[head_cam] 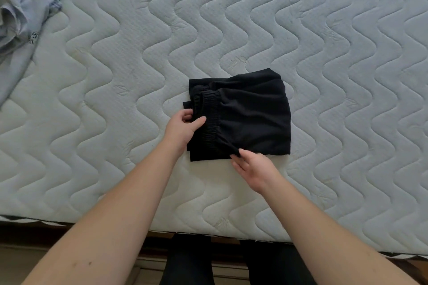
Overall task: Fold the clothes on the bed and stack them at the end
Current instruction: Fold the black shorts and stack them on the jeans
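black shorts (250, 118) folded, long axis left-right | waistband edge pinched by left hand (183, 128) | right hand (253, 169) fingers loosely spread, touching near hem | bundle lies just beyond both.

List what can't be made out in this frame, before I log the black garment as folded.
- Grey clothes, head view: cut off by the left edge; their number and kind are unclear.
- Black garment: its under layers are hidden by the top fold.
- Left hand: fingertips tucked into the waistband side, so the grip is partly hidden.
- Right hand: fingertips at the near hem; pinching or only touching, I cannot tell.
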A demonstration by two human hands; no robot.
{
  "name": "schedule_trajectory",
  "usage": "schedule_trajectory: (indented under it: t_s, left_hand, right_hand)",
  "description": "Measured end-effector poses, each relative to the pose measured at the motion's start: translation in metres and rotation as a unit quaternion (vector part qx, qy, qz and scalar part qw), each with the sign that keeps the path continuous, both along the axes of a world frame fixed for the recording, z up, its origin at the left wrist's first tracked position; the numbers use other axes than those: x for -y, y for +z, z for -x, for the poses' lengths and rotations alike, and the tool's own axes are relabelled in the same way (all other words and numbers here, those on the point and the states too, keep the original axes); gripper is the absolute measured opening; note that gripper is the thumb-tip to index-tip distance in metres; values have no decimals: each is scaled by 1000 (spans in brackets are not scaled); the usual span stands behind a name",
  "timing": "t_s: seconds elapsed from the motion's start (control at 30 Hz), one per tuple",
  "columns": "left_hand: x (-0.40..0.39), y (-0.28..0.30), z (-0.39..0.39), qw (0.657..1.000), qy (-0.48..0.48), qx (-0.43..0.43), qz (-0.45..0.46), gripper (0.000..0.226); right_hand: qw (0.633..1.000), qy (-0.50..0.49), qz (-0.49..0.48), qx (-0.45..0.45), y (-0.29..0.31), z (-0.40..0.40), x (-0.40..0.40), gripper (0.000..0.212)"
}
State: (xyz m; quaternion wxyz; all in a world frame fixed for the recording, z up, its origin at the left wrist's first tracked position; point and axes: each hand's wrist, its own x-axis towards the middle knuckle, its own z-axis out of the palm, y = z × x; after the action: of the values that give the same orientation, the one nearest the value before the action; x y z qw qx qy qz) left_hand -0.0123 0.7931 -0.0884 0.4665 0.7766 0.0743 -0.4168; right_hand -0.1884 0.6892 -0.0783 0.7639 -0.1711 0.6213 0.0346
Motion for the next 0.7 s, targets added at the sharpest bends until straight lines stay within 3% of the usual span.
schedule_trajectory:
  t_s: [0.07,0.13,0.23,0.3,0.37,0.43,0.47,0.57,0.7]
  left_hand:
    - [-3,-2,-3,998,8,30,-59,30]
    - [-3,-4,-8,995,12,34,-92,34]
    - [3,-3,-13,993,-73,11,-94,60]
    - [6,-2,-11,981,-157,5,-116,68]
    - [8,-6,-9,973,-182,26,-142,52]
    - [7,-10,-6,974,-159,42,-156,42]
    - [5,-11,-4,973,-149,52,-167,45]
    - [0,-12,3,966,-138,78,-202,60]
    - [1,-8,2,974,-126,38,-182,51]
  right_hand:
    - [982,169,35,-73,6,7,6,23]
    - [939,319,53,-114,18,6,17,33]
    - [873,467,67,-122,34,-5,36,42]
    - [859,474,157,-113,36,-13,53,41]
    - [853,405,309,-108,33,-18,73,31]
    - [808,352,456,-126,26,-23,94,19]
    - [783,344,498,-140,20,-23,104,33]
    - [771,358,504,-154,5,-32,130,77]
    - [809,390,432,-89,-9,-59,145,81]
